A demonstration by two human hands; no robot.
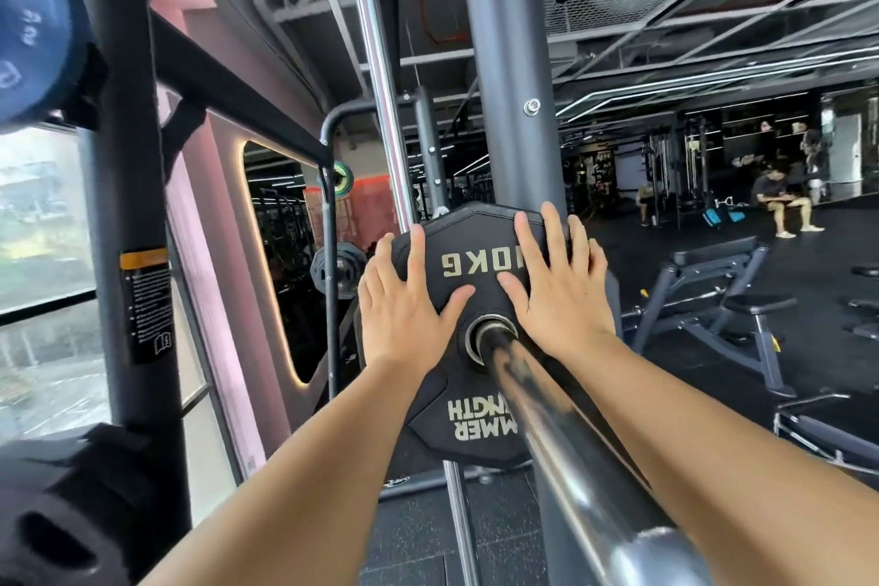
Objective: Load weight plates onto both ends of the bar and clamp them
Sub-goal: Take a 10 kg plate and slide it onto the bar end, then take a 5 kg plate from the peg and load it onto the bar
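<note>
Grey upright post stands directly behind plate.

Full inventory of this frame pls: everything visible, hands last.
black rubber weight plate marked 10KG: one, black, centre
chrome steel bar sleeve: one, silver, from lower right through that plate's hole
dark grey steel rack uprights: two, grey, behind plate and at left
chrome guide rod: one, silver, left of centre upright
blue round weight plate: one, blue, top left
blurred black plate: one, black, bottom left
padded grey bench: one, dark grey, right
seated people: at least two, far right background
left hand: one, fingers straight, flat on plate's left side
right hand: one, fingers straight, flat on plate's right side
</note>
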